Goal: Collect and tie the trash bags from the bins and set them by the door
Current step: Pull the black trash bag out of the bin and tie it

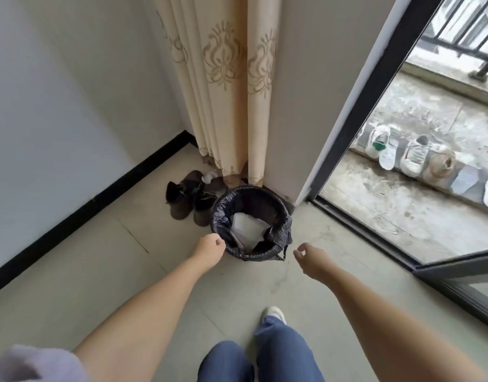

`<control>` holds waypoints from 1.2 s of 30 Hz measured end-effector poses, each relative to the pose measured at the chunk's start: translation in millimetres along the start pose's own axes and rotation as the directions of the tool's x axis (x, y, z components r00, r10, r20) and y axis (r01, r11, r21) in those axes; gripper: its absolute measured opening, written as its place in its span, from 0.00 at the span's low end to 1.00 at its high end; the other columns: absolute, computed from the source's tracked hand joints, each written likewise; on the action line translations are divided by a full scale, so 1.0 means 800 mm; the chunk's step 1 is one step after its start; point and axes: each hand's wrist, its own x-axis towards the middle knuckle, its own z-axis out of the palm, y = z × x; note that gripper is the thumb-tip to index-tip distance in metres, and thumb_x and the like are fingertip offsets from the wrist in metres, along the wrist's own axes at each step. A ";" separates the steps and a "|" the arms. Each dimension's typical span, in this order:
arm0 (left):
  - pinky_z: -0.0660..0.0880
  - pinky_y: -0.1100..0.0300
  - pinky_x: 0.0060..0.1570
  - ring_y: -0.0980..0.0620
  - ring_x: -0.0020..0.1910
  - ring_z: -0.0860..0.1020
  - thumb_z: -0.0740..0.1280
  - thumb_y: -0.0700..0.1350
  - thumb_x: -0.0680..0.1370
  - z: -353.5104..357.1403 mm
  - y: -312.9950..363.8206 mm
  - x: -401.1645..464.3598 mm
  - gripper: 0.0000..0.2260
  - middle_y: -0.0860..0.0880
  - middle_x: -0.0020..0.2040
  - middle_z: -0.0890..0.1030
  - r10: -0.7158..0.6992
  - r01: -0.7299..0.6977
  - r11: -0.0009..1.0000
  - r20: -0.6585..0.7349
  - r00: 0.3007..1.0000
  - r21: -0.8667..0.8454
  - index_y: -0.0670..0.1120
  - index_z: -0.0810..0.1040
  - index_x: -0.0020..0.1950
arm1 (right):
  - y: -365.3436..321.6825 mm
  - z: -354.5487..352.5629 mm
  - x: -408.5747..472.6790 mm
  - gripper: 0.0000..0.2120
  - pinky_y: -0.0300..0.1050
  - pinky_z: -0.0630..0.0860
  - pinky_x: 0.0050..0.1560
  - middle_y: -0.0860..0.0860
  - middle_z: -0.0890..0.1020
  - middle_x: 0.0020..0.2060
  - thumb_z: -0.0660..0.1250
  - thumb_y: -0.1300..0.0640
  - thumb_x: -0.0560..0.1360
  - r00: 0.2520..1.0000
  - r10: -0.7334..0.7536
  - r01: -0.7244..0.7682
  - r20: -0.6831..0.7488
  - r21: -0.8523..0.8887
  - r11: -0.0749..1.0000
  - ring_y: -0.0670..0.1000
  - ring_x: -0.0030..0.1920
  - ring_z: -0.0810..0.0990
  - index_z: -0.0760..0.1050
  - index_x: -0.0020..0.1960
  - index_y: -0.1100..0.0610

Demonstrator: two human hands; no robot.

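Pale tiled floor (72, 271), white wall with black skirting at left. Cream patterned fabric curtain (226, 92) hangs at far centre, hem reaching the floor. Dark-framed sliding glass door (355, 128) stands open at right; beyond it, white sneakers (397, 150) lined up on a grey balcony ledge.

Small round bin lined with a black plastic trash bag (251, 221) sits on the floor at the foot of the curtain, just beside the door frame. Bag edge is folded over the bin rim; white crumpled paper (245, 228) lies inside. Pair of dark brown shoes (187, 197) just left of the bin.

Left hand (209, 245): fingers loosely curled, holding nothing, at the near-left of the bin rim; contact with the bag cannot be told. Right hand (310, 257): fingers loosely curled, holding nothing, near the bin's right side, apart from it.
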 end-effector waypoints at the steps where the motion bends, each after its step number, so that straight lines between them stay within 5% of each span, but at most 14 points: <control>1: 0.75 0.54 0.46 0.42 0.45 0.79 0.55 0.45 0.77 0.018 -0.010 0.030 0.11 0.43 0.44 0.81 0.000 0.000 1.000 -0.003 1.000 -0.001 0.48 0.71 0.36 | 0.006 0.015 0.029 0.17 0.45 0.73 0.52 0.60 0.81 0.53 0.53 0.50 0.80 1.000 0.005 -0.005 0.003 0.006 1.000 0.59 0.53 0.80 0.70 0.62 0.60; 5: 0.73 0.55 0.46 0.42 0.46 0.76 0.55 0.44 0.77 0.073 -0.043 0.126 0.09 0.44 0.45 0.79 -0.014 0.015 1.000 -0.049 0.999 0.015 0.48 0.70 0.38 | 0.030 0.077 0.136 0.17 0.48 0.76 0.53 0.62 0.82 0.50 0.53 0.52 0.80 1.000 0.021 -0.021 -0.003 0.043 0.999 0.61 0.51 0.81 0.72 0.58 0.63; 7: 0.70 0.56 0.46 0.43 0.48 0.76 0.56 0.45 0.78 0.093 -0.058 0.165 0.06 0.43 0.51 0.79 -0.033 0.035 0.999 -0.080 0.996 0.020 0.46 0.73 0.47 | 0.038 0.106 0.179 0.18 0.50 0.76 0.54 0.63 0.82 0.50 0.53 0.51 0.80 0.999 0.041 -0.039 -0.032 0.066 0.997 0.62 0.52 0.80 0.72 0.58 0.64; 10: 0.71 0.53 0.51 0.40 0.55 0.76 0.58 0.45 0.79 0.114 -0.080 0.215 0.14 0.40 0.59 0.77 -0.060 0.055 0.998 -0.178 0.982 -0.034 0.44 0.69 0.64 | 0.048 0.141 0.230 0.20 0.51 0.72 0.55 0.64 0.78 0.56 0.51 0.49 0.81 0.990 0.104 -0.094 -0.094 0.111 0.989 0.63 0.58 0.76 0.69 0.61 0.63; 14: 0.70 0.50 0.61 0.37 0.63 0.73 0.57 0.47 0.80 0.132 -0.100 0.267 0.19 0.37 0.66 0.73 -0.194 0.138 0.962 -0.236 0.952 -0.235 0.39 0.66 0.69 | 0.059 0.171 0.282 0.25 0.58 0.78 0.53 0.66 0.78 0.56 0.47 0.47 0.80 0.978 0.175 -0.135 -0.111 0.295 0.946 0.66 0.53 0.79 0.69 0.61 0.66; 17: 0.69 0.47 0.65 0.36 0.65 0.72 0.53 0.52 0.81 0.149 -0.109 0.289 0.24 0.36 0.67 0.72 -0.267 0.184 0.897 -0.160 0.950 -0.401 0.37 0.68 0.69 | 0.059 0.187 0.305 0.29 0.55 0.81 0.47 0.63 0.78 0.55 0.43 0.44 0.80 0.986 0.162 -0.127 -0.028 0.493 0.861 0.63 0.48 0.82 0.71 0.60 0.64; 20: 0.71 0.45 0.65 0.38 0.64 0.74 0.56 0.59 0.77 0.165 -0.121 0.311 0.29 0.38 0.67 0.74 -0.264 0.182 0.807 -0.067 0.962 -0.562 0.38 0.70 0.68 | 0.061 0.200 0.325 0.37 0.58 0.77 0.58 0.64 0.79 0.56 0.41 0.38 0.75 0.985 0.162 -0.100 -0.056 0.579 0.809 0.63 0.54 0.80 0.74 0.59 0.65; 23: 0.80 0.49 0.46 0.41 0.49 0.80 0.60 0.55 0.76 0.167 -0.118 0.307 0.21 0.42 0.56 0.80 -0.267 0.209 0.689 0.025 0.963 -0.694 0.41 0.73 0.61 | 0.087 0.221 0.367 0.48 0.60 0.80 0.53 0.63 0.79 0.56 0.40 0.27 0.66 0.987 0.144 -0.069 -0.064 0.646 0.760 0.63 0.53 0.81 0.73 0.61 0.64; 25: 0.76 0.56 0.34 0.48 0.38 0.78 0.62 0.50 0.78 0.165 -0.114 0.301 0.11 0.45 0.45 0.80 -0.247 0.241 0.593 0.112 0.963 -0.768 0.45 0.73 0.55 | 0.100 0.228 0.385 0.56 0.61 0.79 0.53 0.61 0.79 0.59 0.40 0.20 0.58 0.989 0.143 -0.077 -0.038 0.692 0.718 0.62 0.56 0.79 0.72 0.63 0.61; 28: 0.76 0.57 0.37 0.52 0.39 0.78 0.66 0.55 0.76 0.168 -0.120 0.307 0.10 0.49 0.42 0.80 -0.223 0.259 0.474 0.169 0.960 -0.842 0.49 0.76 0.48 | 0.073 0.204 0.335 0.43 0.59 0.80 0.46 0.55 0.76 0.62 0.47 0.26 0.67 0.984 0.159 -0.159 0.079 0.793 0.588 0.58 0.60 0.76 0.70 0.66 0.55; 30: 0.76 0.57 0.43 0.52 0.42 0.79 0.67 0.59 0.74 0.166 -0.122 0.309 0.12 0.51 0.44 0.81 -0.221 0.206 0.380 0.128 0.967 -0.902 0.51 0.77 0.45 | 0.057 0.195 0.308 0.37 0.61 0.75 0.52 0.52 0.74 0.64 0.48 0.28 0.72 0.972 0.132 -0.235 0.195 0.809 0.539 0.57 0.64 0.73 0.67 0.69 0.53; 33: 0.75 0.60 0.36 0.53 0.36 0.77 0.65 0.59 0.75 0.160 -0.119 0.310 0.13 0.51 0.41 0.80 -0.265 0.132 0.234 0.068 0.962 -0.963 0.51 0.76 0.42 | 0.063 0.202 0.303 0.40 0.69 0.67 0.61 0.56 0.66 0.70 0.48 0.28 0.72 0.950 0.049 -0.300 0.309 0.855 0.423 0.62 0.72 0.64 0.59 0.74 0.53; 36: 0.75 0.60 0.33 0.52 0.33 0.76 0.65 0.58 0.76 0.153 -0.116 0.307 0.13 0.50 0.37 0.78 -0.269 0.167 0.148 0.123 0.955 -0.975 0.49 0.75 0.40 | 0.066 0.210 0.305 0.43 0.71 0.68 0.57 0.58 0.64 0.73 0.47 0.25 0.70 0.934 -0.008 -0.342 0.357 0.899 0.274 0.66 0.69 0.67 0.59 0.75 0.51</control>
